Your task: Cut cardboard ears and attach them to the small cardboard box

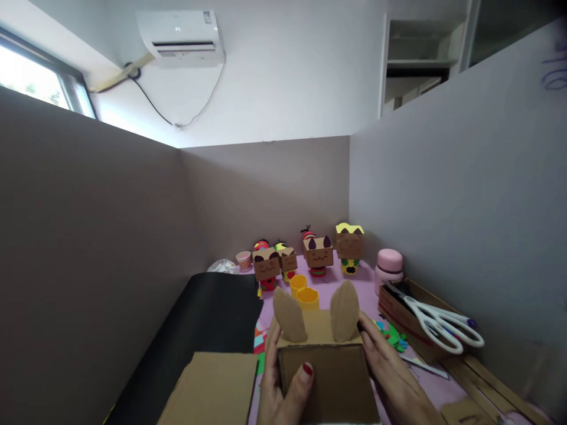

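A brown cardboard box with two rounded cardboard ears standing on its top is held low in the middle of the view. My left hand grips its left side, thumb with a red nail pressed on the front face. My right hand holds the right side, fingers reaching along the top edge. Two yellow cups stand just behind the box.
Several cardboard box figures with drawn faces line the back of the pink tabletop. A pink jar, white scissors on a carton at right, black sheet and flat cardboard at left. Grey partitions enclose three sides.
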`<state>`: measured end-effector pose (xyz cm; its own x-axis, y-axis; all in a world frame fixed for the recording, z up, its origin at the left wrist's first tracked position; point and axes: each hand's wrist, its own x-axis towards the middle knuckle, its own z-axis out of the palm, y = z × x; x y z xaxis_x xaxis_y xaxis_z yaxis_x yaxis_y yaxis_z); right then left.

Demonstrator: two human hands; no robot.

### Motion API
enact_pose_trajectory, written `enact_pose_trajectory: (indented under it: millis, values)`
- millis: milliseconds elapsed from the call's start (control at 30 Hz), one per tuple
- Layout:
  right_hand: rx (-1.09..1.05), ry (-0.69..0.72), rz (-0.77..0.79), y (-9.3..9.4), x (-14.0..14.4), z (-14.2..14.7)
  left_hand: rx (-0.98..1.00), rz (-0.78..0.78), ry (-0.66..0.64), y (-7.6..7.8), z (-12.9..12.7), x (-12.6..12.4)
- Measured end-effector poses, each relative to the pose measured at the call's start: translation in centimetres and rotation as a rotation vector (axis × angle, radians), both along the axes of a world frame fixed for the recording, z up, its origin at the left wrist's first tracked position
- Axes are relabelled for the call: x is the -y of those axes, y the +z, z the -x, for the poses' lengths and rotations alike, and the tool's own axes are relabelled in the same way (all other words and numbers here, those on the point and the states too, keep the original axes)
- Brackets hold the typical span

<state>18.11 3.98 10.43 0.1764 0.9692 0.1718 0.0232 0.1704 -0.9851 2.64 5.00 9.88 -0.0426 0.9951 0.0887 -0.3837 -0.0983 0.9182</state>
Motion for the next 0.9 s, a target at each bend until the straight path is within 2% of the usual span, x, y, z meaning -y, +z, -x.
enact_pose_trajectory:
  millis: [167,300,500,600,733,900]
  values:
    - [-0.006,0.043,-0.039,0.2,0.0,-0.2,-0.011,0.058,0.036,0.2,0.1,0.0]
    - [-0.003,0.021,-0.053,0.2,-0.1,-0.1,0.004,0.06,0.052,0.0,0.2,-0.3]
    - [0.019,-0.063,-0.141,0.0,-0.3,0.0,0.145,0.212,-0.082,-0.7,1.0,-1.2]
    - [-0.039,0.027,-0.143,-0.1,-0.1,0.0,0.181,0.256,-0.123,-0.5,1.0,-1.3]
    - [-0.119,0.175,-0.17,0.0,0.2,0.0,0.159,0.254,-0.089,-0.2,0.9,-1.0]
    - [0.022,0.136,-0.115,0.1,0.5,0.2,0.142,0.195,-0.066,-0.1,0.9,-0.8]
